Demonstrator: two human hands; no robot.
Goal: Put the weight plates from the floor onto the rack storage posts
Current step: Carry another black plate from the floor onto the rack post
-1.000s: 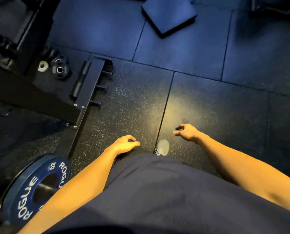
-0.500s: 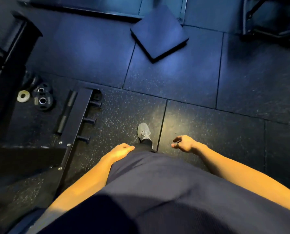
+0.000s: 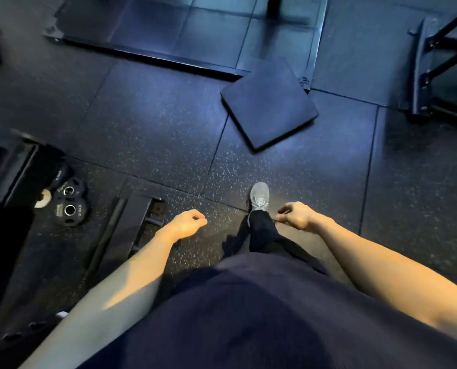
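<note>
Now that the person has stepped forward and the big blue plate has slid out of view, both the left hand [image 3: 187,223] and right hand [image 3: 296,215] hang loose and hold nothing, while small weight plates [image 3: 69,202] wait on the floor [image 3: 155,134] to the left.

Dim, bluish light with a warm patch near the centre, motion-blurred edges and wide-angle bending.
</note>
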